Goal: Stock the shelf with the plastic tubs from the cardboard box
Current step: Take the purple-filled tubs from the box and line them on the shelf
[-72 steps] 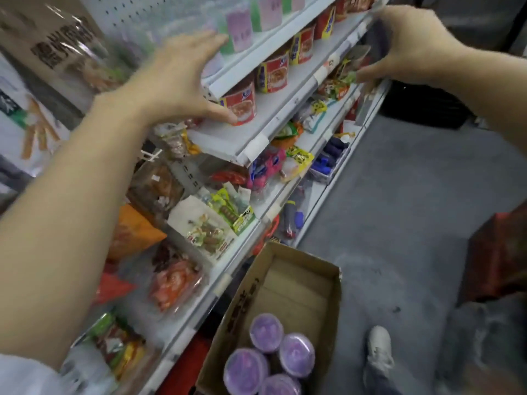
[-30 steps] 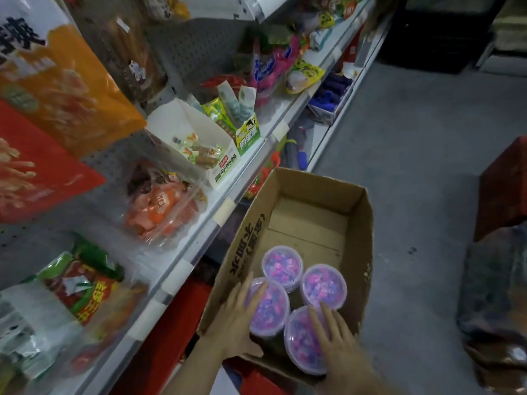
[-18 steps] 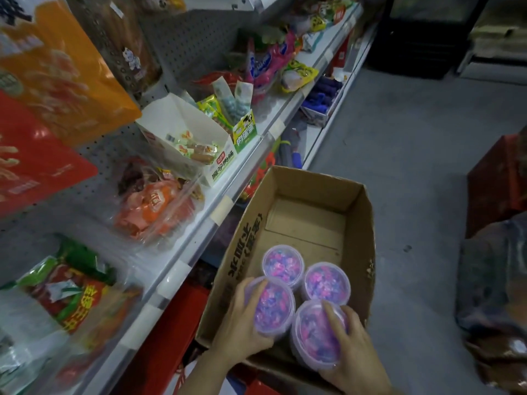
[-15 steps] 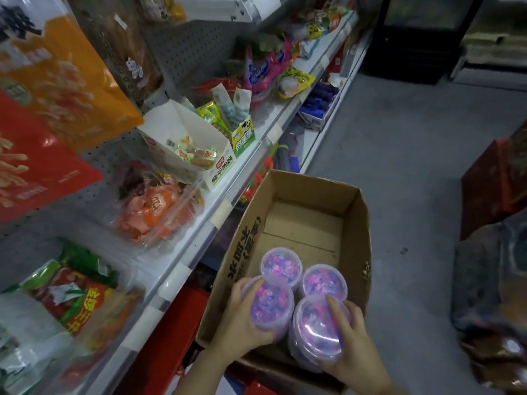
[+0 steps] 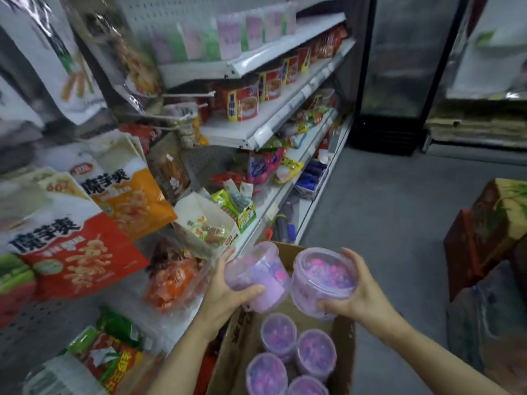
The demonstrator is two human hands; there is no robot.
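My left hand grips a purple plastic tub, tilted on its side, above the cardboard box. My right hand grips a second purple tub with a clear lid, right beside the first. Both tubs are lifted clear of the box. Several more purple tubs sit inside the box on the floor. The shelf unit rises to the left and ahead, with similar pale tubs in a row on its top shelf.
Red noodle cups line the middle shelf. Snack bags hang on the pegboard at left, and a white carton of sweets stands on the lower shelf. A dark fridge stands ahead, red boxes at right, grey floor between.
Both hands closed around a tub each in the box and lifted them out. The view has tilted up from the box toward the shelves.
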